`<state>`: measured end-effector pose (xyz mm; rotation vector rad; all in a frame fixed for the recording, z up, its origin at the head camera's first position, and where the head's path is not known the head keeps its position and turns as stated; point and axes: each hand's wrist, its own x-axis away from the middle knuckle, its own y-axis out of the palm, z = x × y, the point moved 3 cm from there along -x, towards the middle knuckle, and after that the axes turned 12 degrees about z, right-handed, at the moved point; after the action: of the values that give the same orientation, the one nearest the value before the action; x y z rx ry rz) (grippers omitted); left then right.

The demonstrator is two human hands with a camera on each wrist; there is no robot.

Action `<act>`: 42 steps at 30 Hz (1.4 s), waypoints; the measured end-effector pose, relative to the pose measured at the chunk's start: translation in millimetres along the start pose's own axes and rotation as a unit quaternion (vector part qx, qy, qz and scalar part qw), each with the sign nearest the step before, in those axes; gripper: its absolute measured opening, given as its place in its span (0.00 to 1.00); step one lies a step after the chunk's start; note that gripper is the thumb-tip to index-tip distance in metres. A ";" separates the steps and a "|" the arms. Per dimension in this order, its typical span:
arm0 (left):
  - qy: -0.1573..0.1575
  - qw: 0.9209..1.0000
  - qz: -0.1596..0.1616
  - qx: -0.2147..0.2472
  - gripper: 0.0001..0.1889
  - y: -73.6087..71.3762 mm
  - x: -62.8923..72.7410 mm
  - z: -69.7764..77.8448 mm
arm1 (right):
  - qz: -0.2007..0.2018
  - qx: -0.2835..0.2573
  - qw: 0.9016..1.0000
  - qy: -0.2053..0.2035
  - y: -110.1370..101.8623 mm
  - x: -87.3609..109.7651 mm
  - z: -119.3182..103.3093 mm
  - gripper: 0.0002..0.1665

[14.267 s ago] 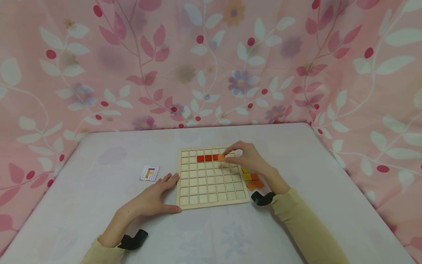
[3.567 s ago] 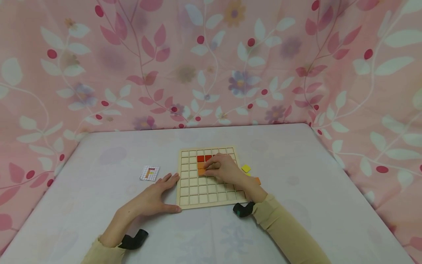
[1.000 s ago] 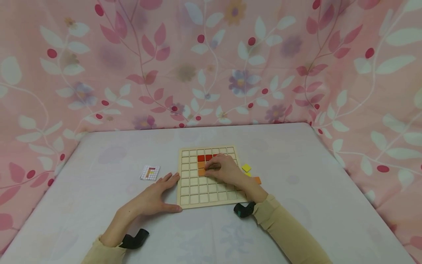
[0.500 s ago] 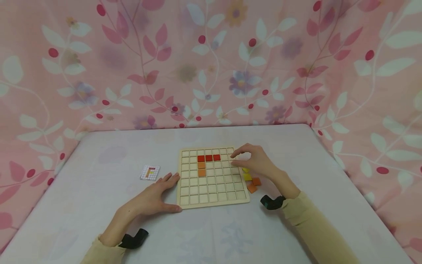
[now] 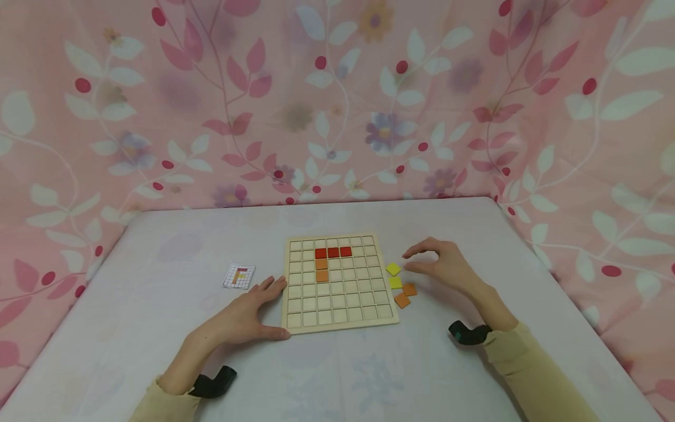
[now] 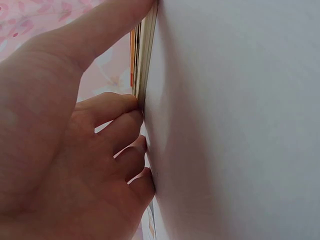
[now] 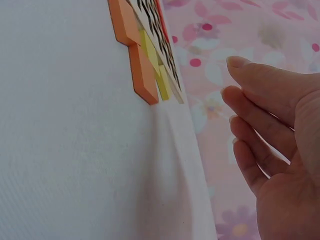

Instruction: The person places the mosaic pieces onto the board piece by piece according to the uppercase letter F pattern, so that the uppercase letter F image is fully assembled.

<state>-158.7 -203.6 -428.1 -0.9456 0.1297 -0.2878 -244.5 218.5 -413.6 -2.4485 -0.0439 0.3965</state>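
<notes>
A square wooden grid board [image 5: 340,302] lies flat on the table. In its upper part sits a row of three red tiles [image 5: 333,252], with two orange tiles [image 5: 321,275] in the column below the leftmost red one. Fingers and thumb of my left hand [image 5: 237,316] are spread, their tips against the board's left edge and near corner; the left wrist view shows them touching its side. My right hand [image 5: 443,266] hovers right of the board, thumb and index apart, holding nothing. Closest to it are two loose yellow tiles [image 5: 393,269] and two loose orange tiles [image 5: 402,300].
A small card [image 5: 239,276] printed with a coloured grid pattern lies left of the board. White cloth [image 5: 337,375] covers the table, and a pink floral curtain [image 5: 295,117] rises behind and at both sides. Each wrist wears a black device [image 5: 469,333].
Two orange tiles have come to lie in the grid below the red row. My right hand has let go and drawn back rightward past the loose tiles. The left hand stays put.
</notes>
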 end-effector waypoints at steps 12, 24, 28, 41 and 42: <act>-0.012 1.000 -0.001 0.003 0.57 1.4 0.4 -2.4 | -0.011 -0.013 1.000 0.018 -12.1 0.4 21.5 0.15; -0.009 1.000 -0.002 0.000 0.57 -0.2 -0.1 0.6 | -0.064 -0.002 0.997 0.035 -1.1 5.9 32.7 0.16; -0.008 1.000 -0.001 -0.001 0.57 -0.2 0.0 0.3 | -0.078 -0.007 0.997 0.026 1.2 6.9 29.9 0.16; -0.011 1.000 -0.002 -0.002 0.57 2.6 -1.4 -3.1 | -0.122 -0.009 0.993 -0.003 4.1 10.2 29.2 0.19; -0.012 1.000 -0.002 -0.002 0.57 2.5 -1.5 -3.3 | -0.125 -0.011 0.992 -0.008 4.1 10.1 28.8 0.20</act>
<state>-160.4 -204.4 -432.1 -0.9535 0.1078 -0.2794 -243.5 233.9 -440.3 -2.4230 -0.3601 0.3050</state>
